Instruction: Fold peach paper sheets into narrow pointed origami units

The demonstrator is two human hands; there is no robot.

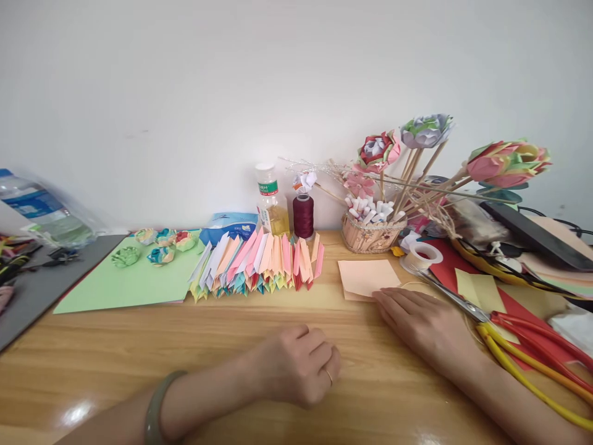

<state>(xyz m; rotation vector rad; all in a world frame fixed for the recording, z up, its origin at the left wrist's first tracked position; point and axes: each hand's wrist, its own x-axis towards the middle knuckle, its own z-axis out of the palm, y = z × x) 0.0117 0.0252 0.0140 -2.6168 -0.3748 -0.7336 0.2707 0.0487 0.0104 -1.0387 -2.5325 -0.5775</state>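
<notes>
My right hand (426,327) reaches to a stack of peach paper squares (368,276). Its fingers are stretched out, and the fingertips touch the front right corner of the paper. My left hand (303,364) lies on the table with its fingers curled into a loose fist, a ring on one finger. No object shows in it, though the palm is hidden. Behind it stands a row of folded paper pieces (259,262) in several colours. Close to my right forearm are scissors (477,312) with red and yellow handles.
On the left, green paper (102,287) bears several small paper flowers (160,255). At the wall stand a bottle of yellowish liquid (278,216), a dark red thread spool (303,216) and a basket (370,238) with paper flowers on sticks. A tape roll (420,256) lies by red paper.
</notes>
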